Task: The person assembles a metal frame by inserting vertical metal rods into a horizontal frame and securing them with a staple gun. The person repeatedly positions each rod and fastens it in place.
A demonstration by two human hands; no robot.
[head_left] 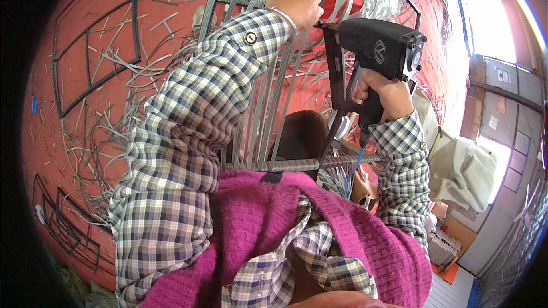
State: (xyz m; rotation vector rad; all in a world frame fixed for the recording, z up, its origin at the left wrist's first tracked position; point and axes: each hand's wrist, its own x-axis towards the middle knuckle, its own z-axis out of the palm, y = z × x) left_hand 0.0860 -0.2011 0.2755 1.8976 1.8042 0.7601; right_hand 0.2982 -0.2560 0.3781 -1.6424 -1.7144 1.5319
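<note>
My right hand point(388, 94) is wrapped round the grip of a black air staple gun point(374, 45), whose nose points left toward my other hand. A blue air hose point(357, 165) runs down from its grip. My left hand point(295, 7) is closed at the dark frame's far part, with a grey flat strip point(338, 1) curving away by its fingertips; the fingers' undersides are hidden. Long grey strips point(281, 88) stretch side by side from there toward my body, to a strip-wrapped bar point(291, 165) across my lap. The gun's nose is close to my left fingertips.
Cut grey strips point(137, 71) litter the red floor point(114, 0). Bare dark metal frames point(97, 51) lie at the left. A clear-wrapped bundle point(371, 0) sits beyond my hands. At the right are a pale cloth point(465, 171) and stacked items point(442, 248).
</note>
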